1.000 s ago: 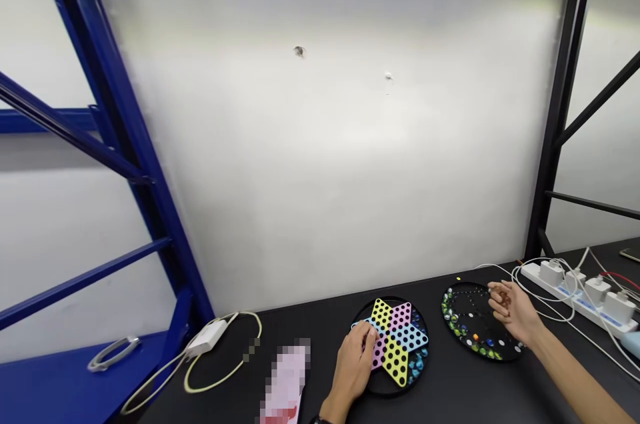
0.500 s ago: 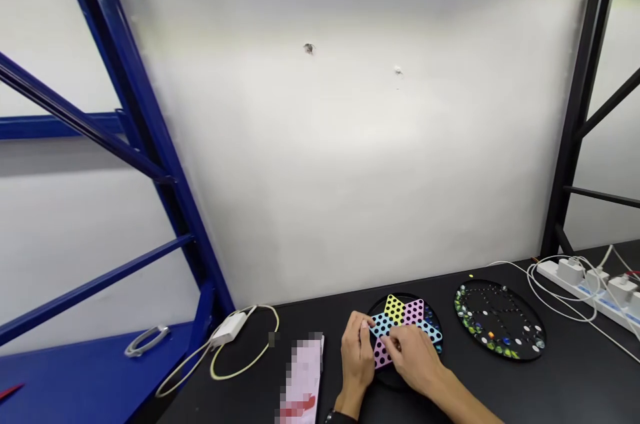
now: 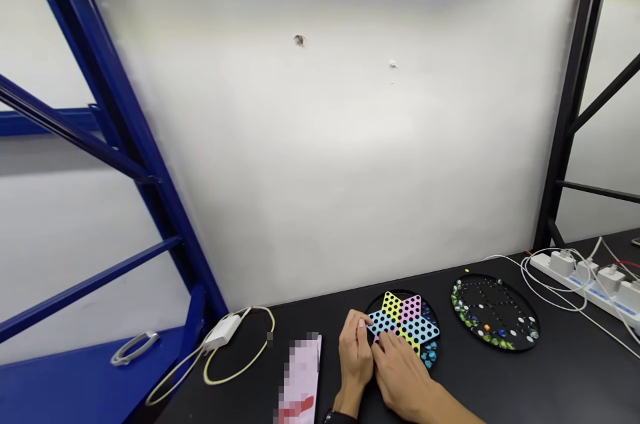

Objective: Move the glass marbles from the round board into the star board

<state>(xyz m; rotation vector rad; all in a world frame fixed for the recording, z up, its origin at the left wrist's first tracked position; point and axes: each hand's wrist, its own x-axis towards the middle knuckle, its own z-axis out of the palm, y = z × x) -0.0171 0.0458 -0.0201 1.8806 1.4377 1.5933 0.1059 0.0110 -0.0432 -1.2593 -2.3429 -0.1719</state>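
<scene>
A star-shaped Chinese checkers board (image 3: 395,324) in yellow, pink and light blue, full of round holes, lies over a round black tray (image 3: 374,301). Blue marbles (image 3: 429,352) show in the tray beside the star's right side. My left hand (image 3: 356,354) is closed at the star's left blue point, thumb and index finger at its edge. My right hand (image 3: 403,374) lies over the near pink and yellow part, fingers bent and close together. Its fingertips are at the board's near left edge and hide most of that pink point.
Right of the hands lies a second round black tray (image 3: 531,348) with marbles and flat pieces round its rim. A white power strip (image 3: 590,287) with plugs and loose cables is at the far right. A pinkish blurred item (image 3: 303,381) and a white adapter (image 3: 223,332) lie to the left.
My right hand has shifted left and nearer, now covering the near pink point and uncovering a yellow point and more blue marbles. My left hand stays at the blue point. The view shifted slightly.
</scene>
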